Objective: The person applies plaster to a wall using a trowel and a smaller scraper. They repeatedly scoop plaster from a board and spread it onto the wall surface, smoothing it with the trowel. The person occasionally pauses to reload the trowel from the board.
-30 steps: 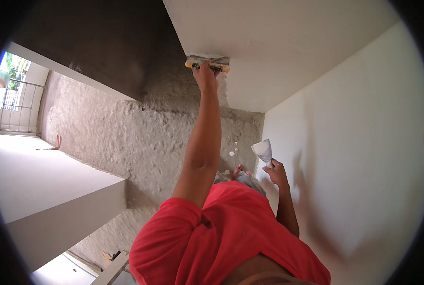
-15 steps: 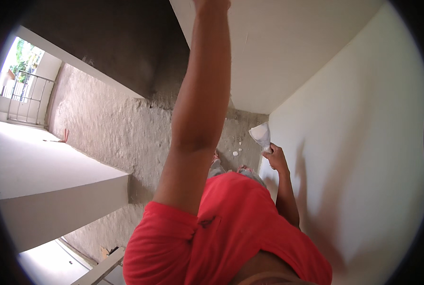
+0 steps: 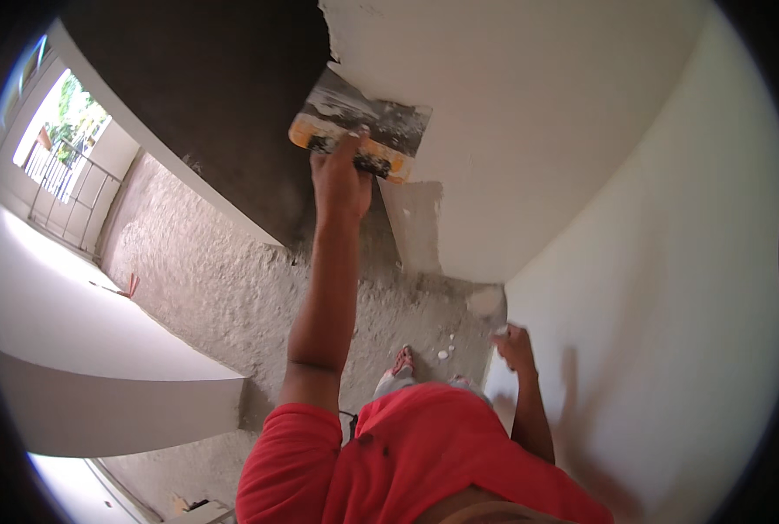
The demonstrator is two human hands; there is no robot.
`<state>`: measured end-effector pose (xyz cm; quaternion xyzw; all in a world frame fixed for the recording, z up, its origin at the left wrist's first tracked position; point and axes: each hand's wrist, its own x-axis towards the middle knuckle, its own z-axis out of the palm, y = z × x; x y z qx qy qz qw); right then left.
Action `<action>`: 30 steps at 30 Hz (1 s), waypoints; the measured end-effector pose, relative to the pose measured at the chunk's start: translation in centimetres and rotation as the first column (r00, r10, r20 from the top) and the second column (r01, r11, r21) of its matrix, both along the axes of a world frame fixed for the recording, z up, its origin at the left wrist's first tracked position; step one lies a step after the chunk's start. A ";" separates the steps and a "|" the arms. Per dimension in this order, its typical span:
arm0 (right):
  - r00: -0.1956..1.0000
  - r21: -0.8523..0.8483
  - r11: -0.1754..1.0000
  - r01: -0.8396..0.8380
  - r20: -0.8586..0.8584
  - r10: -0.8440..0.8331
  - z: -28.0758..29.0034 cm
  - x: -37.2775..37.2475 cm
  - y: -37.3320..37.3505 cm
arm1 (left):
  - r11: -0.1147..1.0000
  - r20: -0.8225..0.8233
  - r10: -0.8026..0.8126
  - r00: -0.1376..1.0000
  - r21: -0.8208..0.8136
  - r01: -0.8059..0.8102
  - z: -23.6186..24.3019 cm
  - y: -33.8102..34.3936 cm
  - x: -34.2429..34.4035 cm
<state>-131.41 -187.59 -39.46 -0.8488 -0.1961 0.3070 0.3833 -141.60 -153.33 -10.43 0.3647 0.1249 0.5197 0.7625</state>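
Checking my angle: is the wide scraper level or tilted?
Tilted: the scraper slopes, its orange handle lower toward the picture's right.

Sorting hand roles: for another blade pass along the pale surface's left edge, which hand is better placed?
Left hand, probably: its wide blade spans that edge of the pale surface. The right hand is lower, by the white wall, with a smaller putty knife.

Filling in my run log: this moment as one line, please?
left hand: grips wide putty blade at pale surface edge | right hand: holds putty knife, beside white wall
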 end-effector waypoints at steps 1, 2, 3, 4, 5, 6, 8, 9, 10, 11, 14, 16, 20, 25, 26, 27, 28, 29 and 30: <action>1.000 0.027 1.000 0.002 0.008 -0.003 4.2 -0.4 1.4 | 1.000 -0.015 0.001 1.000 0.009 0.000 -0.1 -0.7 -0.5; 0.996 0.086 0.996 0.001 0.093 -0.009 6.2 0.1 2.2 | 1.000 -0.033 -0.005 0.999 0.017 0.006 -0.1 -1.8 -1.0; 0.984 0.244 0.969 -0.033 0.176 -0.010 9.9 -0.2 3.3 | 1.000 -0.054 -0.006 0.999 0.025 0.008 -0.8 -2.7 -1.7; 0.987 0.171 0.982 -0.075 0.155 0.048 13.7 -0.3 4.1 | 1.000 -0.065 -0.023 0.998 0.002 0.023 -2.0 -3.7 -2.0; 0.974 0.158 0.981 -0.115 0.211 0.080 16.2 -0.2 4.4 | 0.999 -0.073 -0.046 0.996 -0.022 0.045 -3.1 -5.1 -2.2; 0.944 0.113 0.976 -0.184 0.297 0.144 17.7 -0.3 4.6 | 0.996 -0.083 -0.071 0.994 -0.052 0.067 -4.2 -6.6 -2.5; 0.858 0.007 0.959 -0.285 0.448 0.252 19.1 0.0 5.1 | 0.996 -0.198 -0.086 0.976 -0.035 0.081 -5.9 -9.1 -3.1; 0.849 0.009 0.958 -0.287 0.465 0.250 19.0 0.0 4.9 | 0.991 -0.244 -0.128 0.961 -0.003 0.131 -6.7 -9.8 -3.7; 0.881 0.005 0.967 -0.255 0.413 0.230 19.7 0.2 5.3 | 0.984 -0.283 -0.158 0.946 0.034 0.175 -7.5 -9.8 -4.1; 0.913 -0.004 0.977 -0.214 0.355 0.201 20.4 0.1 5.4 | 0.875 -0.454 -0.074 0.888 0.398 0.276 -8.2 -9.5 -3.9; 0.963 -0.048 0.987 -0.156 0.217 0.163 22.1 0.1 6.2 | 0.238 -0.477 0.207 0.854 0.872 0.429 -7.3 -9.7 -3.5; 0.887 -0.005 0.968 -0.253 0.398 0.234 20.5 0.7 5.5 | 0.127 -0.454 0.346 0.821 0.890 0.439 -8.2 -8.9 -3.3; 0.925 0.191 0.955 -0.225 0.349 0.149 19.2 1.2 5.1 | -0.040 -0.490 0.597 0.636 0.773 0.633 -11.6 -3.6 -4.2; 0.990 0.148 0.986 -0.081 0.129 0.062 15.1 0.6 5.8 | -0.198 0.002 0.845 0.536 0.930 0.310 -3.3 5.5 -0.6; 0.985 0.209 0.972 -0.110 0.156 0.078 13.4 -0.1 6.1 | -0.328 0.168 0.872 0.459 0.898 0.294 0.4 7.2 0.5; 0.991 0.150 0.983 -0.103 0.105 0.088 10.6 -0.5 5.9 | -0.365 0.240 0.862 0.446 0.905 0.219 3.9 8.6 1.8; 0.994 0.189 0.979 -0.079 0.085 0.064 8.7 -1.5 5.4 | -0.468 0.383 0.838 0.389 0.871 0.152 6.9 10.3 2.8; 0.980 0.218 0.973 -0.073 0.195 0.030 3.8 -1.9 4.4 | -0.509 0.448 0.832 0.328 0.851 0.128 9.6 11.7 4.1; 0.979 0.241 0.965 -0.100 0.195 0.053 3.6 -3.0 4.0 | -0.550 0.510 0.821 0.255 0.827 0.117 11.8 13.0 4.7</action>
